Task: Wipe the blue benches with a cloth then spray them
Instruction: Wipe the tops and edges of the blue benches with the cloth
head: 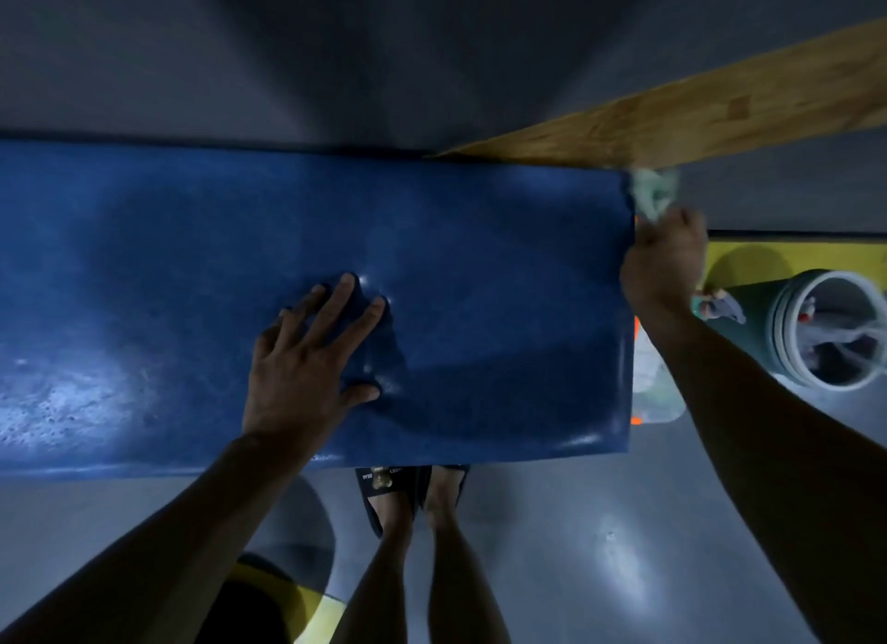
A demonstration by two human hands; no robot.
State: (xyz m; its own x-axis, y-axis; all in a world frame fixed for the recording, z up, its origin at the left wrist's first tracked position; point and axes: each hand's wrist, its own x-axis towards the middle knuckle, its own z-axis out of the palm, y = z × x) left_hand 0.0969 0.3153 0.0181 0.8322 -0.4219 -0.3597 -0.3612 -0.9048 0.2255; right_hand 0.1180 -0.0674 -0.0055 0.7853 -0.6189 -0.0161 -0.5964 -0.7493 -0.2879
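Note:
A long blue padded bench (504,269) runs across the view from the left edge to its right end. My left hand (312,355) lies flat on the bench top with fingers spread, pressing a dent into the padding. My right hand (665,264) is at the bench's right end, closed on a pale green cloth (655,194) that touches the far right corner; the cloth is blurred. A bottle with orange parts (655,384) stands on the floor just past the bench end, partly hidden by my right forearm. The bench's left part shows a wet, speckled patch (57,403).
A wooden plank (696,115) slants away from the far right corner. A grey bucket (825,326) holding bottles stands on the floor at right, beside a yellow floor patch (749,259). My feet in dark slippers (398,494) are at the bench's near edge. Grey floor lies behind and in front.

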